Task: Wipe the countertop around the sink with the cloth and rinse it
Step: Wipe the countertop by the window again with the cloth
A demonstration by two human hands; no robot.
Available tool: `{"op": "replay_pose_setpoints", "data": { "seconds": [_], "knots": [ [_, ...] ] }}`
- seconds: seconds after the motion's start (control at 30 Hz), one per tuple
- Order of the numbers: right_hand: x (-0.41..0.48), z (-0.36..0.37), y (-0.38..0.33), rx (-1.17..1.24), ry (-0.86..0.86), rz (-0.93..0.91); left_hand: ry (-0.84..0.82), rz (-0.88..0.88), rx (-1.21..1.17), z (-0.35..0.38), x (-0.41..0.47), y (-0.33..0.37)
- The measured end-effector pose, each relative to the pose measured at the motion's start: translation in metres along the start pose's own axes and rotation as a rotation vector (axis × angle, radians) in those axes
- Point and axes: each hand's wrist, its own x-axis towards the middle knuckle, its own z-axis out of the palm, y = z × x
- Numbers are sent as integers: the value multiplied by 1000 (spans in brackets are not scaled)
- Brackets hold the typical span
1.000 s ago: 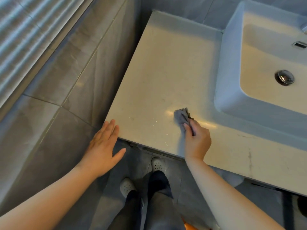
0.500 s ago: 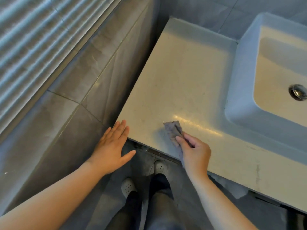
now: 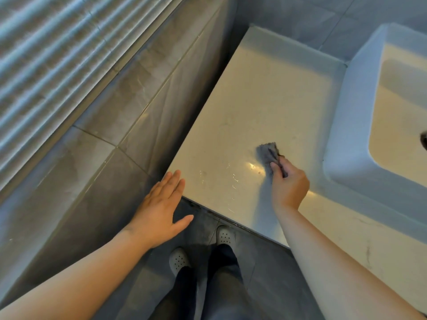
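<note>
Cloth (image 3: pixel 268 153) shifted sinkward, right hand (image 3: pixel 288 183) seemingly pressing

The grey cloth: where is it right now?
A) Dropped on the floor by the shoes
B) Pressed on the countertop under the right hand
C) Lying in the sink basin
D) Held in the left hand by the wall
B: the right hand pinches the grey cloth against the countertop, left of the sink; the left hand is open and holds nothing.
</note>
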Motion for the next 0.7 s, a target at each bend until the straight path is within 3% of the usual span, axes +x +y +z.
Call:
{"op": "replay_pose_setpoints", "data": {
  "seconds": [0.33, 0.47, 0.6, 0.7],
  "knots": [
    [-110, 16, -29, -17, -236, -207, -11, -16, -176, -15, -5, -4],
    [-134, 12, -39, 51, -375, -140, 50, -133, -226, -14, -19, -13],
    [-127, -2, -57, 240, -511, 69, 36, -233, -285, -7, -36, -18],
    [-94, -13, -67, 271, -402, 91, 22, -299, -360, -2, -43, -17]
  ]
}}
